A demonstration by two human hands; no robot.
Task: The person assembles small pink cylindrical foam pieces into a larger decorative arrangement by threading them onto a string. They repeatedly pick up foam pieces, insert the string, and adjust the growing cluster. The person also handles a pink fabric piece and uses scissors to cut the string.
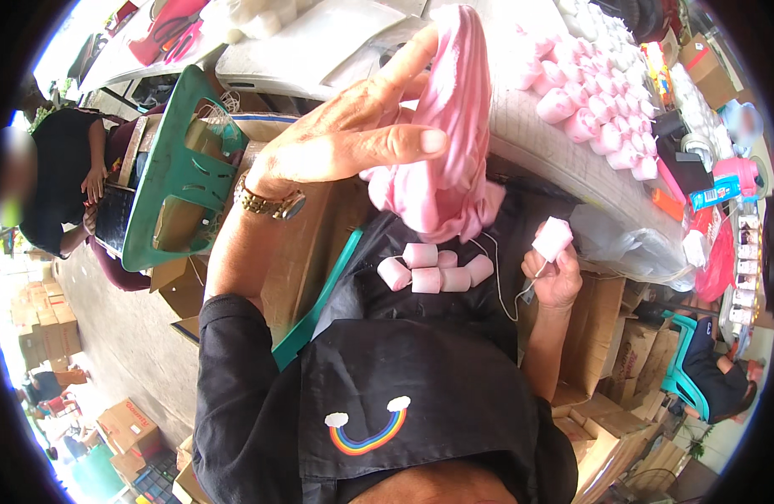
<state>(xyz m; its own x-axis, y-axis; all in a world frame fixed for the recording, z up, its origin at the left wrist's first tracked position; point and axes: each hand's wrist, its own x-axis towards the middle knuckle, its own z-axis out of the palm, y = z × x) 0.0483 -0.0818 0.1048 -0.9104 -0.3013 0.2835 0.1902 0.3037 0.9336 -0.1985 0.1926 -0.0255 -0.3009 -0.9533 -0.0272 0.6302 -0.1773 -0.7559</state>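
Observation:
My left hand (341, 143), with a gold wristwatch at the wrist, is raised in front of me. Its fingers hold a gathered pink cloth (458, 126), which hangs in folds toward my lap. At the right, my right hand (559, 281) pinches a small pale pink block (553, 238) between thumb and fingers. A thin white cord (500, 281) loops from near that hand toward the cloth's lower edge. Several pink cylinders (426, 280) lie clustered on the black apron (353, 361) over my lap.
Many pink cloth-covered pieces (601, 118) cover the table (530, 139) at the far right. A green plastic chair (173, 164) stands at the left, with a person in dark clothes beyond it. Cardboard boxes (597, 336) stand beside me on the right.

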